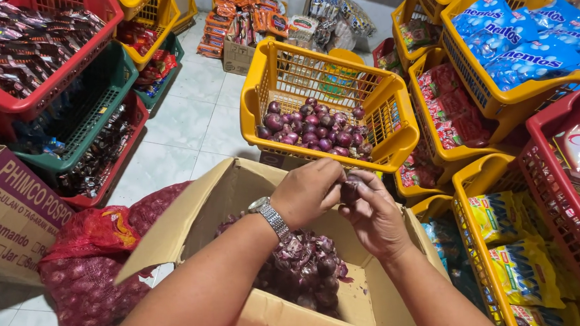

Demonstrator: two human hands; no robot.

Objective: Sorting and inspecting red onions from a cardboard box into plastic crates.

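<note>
My left hand (308,192), with a metal watch on the wrist, and my right hand (375,215) meet over an open cardboard box (260,315). Together they hold one small purple onion (351,190), the left fingertips pinching at its skin. Below them the box holds a heap of purple onions and loose skins (307,267). Just beyond the box stands a yellow plastic basket (388,108) with a layer of peeled-looking purple onions (315,130) on its bottom.
A red mesh sack of onions (93,265) lies left of the box, beside another cardboard carton (8,217). Red, green and yellow baskets of packaged snacks and sweets line both sides. A pale tiled floor (185,122) runs between them.
</note>
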